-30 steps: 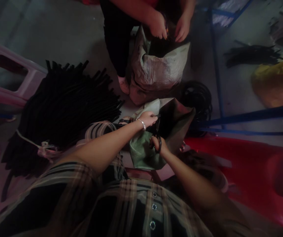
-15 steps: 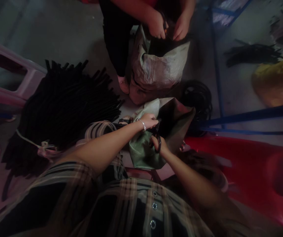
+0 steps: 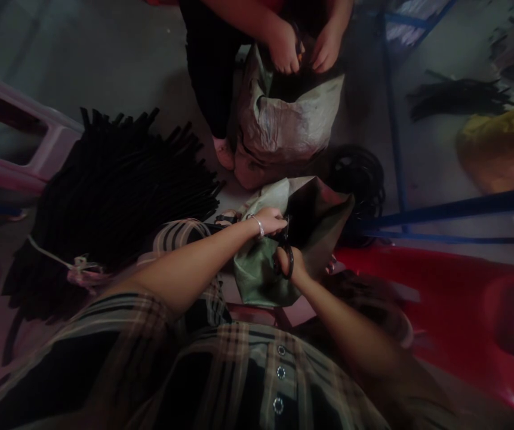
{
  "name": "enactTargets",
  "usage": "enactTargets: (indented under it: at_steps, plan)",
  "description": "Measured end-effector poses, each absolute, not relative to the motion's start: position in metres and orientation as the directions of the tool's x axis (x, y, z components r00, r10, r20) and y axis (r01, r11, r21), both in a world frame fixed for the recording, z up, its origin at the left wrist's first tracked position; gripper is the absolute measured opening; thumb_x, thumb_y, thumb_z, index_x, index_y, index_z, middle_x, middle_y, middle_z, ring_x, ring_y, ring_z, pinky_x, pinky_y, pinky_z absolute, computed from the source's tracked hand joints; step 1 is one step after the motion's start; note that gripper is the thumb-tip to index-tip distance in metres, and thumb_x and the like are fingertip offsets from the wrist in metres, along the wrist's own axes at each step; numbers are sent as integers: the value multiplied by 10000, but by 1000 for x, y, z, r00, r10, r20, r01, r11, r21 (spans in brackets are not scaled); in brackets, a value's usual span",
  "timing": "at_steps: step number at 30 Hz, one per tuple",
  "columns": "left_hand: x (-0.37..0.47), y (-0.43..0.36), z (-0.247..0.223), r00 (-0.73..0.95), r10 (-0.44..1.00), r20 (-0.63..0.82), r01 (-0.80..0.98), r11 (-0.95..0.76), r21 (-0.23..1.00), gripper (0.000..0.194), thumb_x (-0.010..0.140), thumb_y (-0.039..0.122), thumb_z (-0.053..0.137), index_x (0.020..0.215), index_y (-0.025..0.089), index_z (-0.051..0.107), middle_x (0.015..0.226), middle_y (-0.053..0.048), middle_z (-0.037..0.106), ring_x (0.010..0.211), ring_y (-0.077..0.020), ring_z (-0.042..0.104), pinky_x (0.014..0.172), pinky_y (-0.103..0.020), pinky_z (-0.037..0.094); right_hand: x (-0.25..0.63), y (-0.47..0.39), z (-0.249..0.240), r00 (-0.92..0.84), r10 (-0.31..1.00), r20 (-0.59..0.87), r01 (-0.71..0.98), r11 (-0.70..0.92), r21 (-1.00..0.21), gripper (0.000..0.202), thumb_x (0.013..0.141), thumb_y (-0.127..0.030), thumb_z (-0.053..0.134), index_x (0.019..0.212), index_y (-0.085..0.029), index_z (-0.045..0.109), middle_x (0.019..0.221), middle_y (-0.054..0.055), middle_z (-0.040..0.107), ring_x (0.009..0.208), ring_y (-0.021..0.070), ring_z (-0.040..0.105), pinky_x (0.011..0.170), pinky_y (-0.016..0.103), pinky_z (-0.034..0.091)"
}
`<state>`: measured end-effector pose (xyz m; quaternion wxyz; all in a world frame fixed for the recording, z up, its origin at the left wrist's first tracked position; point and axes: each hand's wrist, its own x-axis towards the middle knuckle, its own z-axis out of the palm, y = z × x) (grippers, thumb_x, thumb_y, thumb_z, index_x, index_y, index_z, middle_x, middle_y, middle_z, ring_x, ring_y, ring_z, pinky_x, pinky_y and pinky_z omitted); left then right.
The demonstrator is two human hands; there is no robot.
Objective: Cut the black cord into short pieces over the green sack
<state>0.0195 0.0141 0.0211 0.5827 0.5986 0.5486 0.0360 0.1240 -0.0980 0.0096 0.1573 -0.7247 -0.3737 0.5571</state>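
My right hand (image 3: 293,264) is closed round the black handles of a pair of scissors (image 3: 289,258). Their blades point up toward my left fingertips. My left hand (image 3: 273,221), with a silver bracelet at the wrist, is pinched closed just above the scissors. What it holds is too dark to make out. Both hands are over the near side of an open green sack (image 3: 259,278), whose inside is in deep shadow. Left of my left arm lies a large bundle of black tube-like strips (image 3: 122,173), with a pale tie near its lower end.
Across from me, a co-worker's hands (image 3: 286,51) hold orange-and-black scissors above another open sack (image 3: 296,128). A pink plastic stool (image 3: 57,143) stands at left. To the right are a coiled black hose (image 3: 359,173), blue frame bars (image 3: 454,212), a red surface (image 3: 454,310) and a yellow sack (image 3: 502,143).
The scissors in my right hand have turned slightly, and their handles show more openly. My left hand stays almost where it was. The co-worker's hands have shifted only a little.
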Motion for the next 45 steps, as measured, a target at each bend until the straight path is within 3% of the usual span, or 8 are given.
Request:
enactTargets:
  at_steps: [12, 17, 21, 26, 31, 37, 45]
  plan:
    - [18, 16, 24, 359, 747, -560, 642, 238, 729, 126, 718, 259, 555, 670, 144, 576, 560, 2, 585, 423, -71, 490, 404, -167, 335, 130, -101, 1, 144, 796, -588, 393, -591, -704, 265, 735, -345, 442, 588, -155, 555, 507, 22, 554, 455, 124, 509, 436, 214, 360]
    - [18, 14, 21, 391, 726, -566, 662, 205, 721, 118, 702, 257, 566, 669, 146, 588, 518, 17, 562, 438, -71, 497, 416, -159, 343, 132, -96, -4, 73, 753, -654, 414, -619, -667, 296, 759, -361, 412, 641, -152, 585, 578, 29, 589, 521, 136, 533, 478, 222, 375]
    - [18, 16, 23, 350, 757, -552, 625, 251, 739, 121, 720, 261, 557, 686, 146, 577, 553, 15, 576, 421, -57, 478, 408, -152, 329, 133, -96, -8, 53, 782, -621, 482, -565, -670, 281, 765, -352, 415, 652, -158, 584, 625, 30, 608, 576, 136, 535, 520, 221, 376]
    - [18, 17, 28, 343, 763, -547, 604, 266, 751, 124, 722, 244, 569, 653, 141, 557, 545, 12, 560, 410, -51, 467, 406, -151, 319, 133, -99, -10, 29, 774, -632, 451, -574, -683, 267, 769, -352, 418, 666, -161, 575, 621, 27, 608, 568, 135, 535, 517, 220, 376]
    - [18, 17, 27, 333, 747, -575, 602, 301, 740, 119, 686, 214, 587, 777, 141, 611, 545, 18, 561, 437, -67, 482, 426, -161, 347, 131, -98, -8, 36, 771, -636, 431, -586, -686, 268, 773, -360, 418, 679, -164, 573, 612, 29, 612, 579, 143, 547, 532, 224, 388]
    - [14, 21, 21, 361, 744, -562, 615, 262, 743, 460, 611, 143, 607, 1071, 133, 593, 545, 25, 572, 507, -109, 542, 471, -176, 393, 131, -100, -8, -3, 809, -588, 453, -523, -722, 252, 775, -351, 423, 678, -167, 564, 652, 29, 618, 599, 139, 546, 589, 232, 409]
    - [17, 17, 22, 396, 716, -576, 669, 205, 715, 473, 633, 143, 609, 1104, 145, 568, 546, 43, 563, 523, -111, 552, 505, -184, 401, 136, -104, -16, -10, 817, -577, 491, -499, -714, 224, 768, -346, 431, 722, -168, 558, 633, 15, 599, 565, 129, 516, 538, 225, 377]
